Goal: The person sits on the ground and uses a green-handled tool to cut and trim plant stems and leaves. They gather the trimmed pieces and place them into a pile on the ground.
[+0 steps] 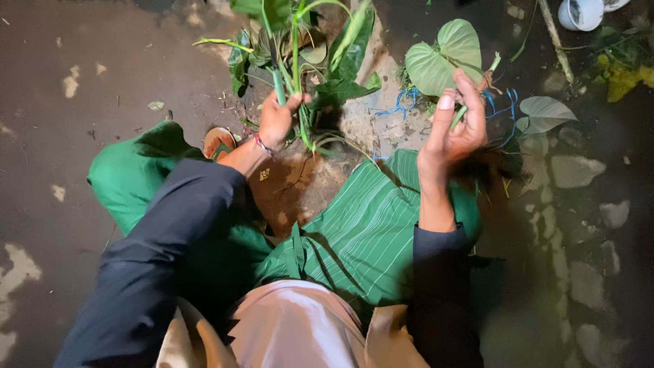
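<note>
Dark, damp ground [102,75] underfoot, pale stones scattered at right. Left hand [276,119] closed round a bunch of long green plant stems [294,71] with dark glossy leaves, gripped low near the base over brown soil. Right hand [455,129] curled shut on a single thin green stalk [460,114] bearing a broad heart-shaped pale green leaf [444,58]. Blue string [402,102] loose between. Green striped cloth [368,232] across the lap. Likely light, limp, easily snapped; best held at the stem, not the leaf.
</note>
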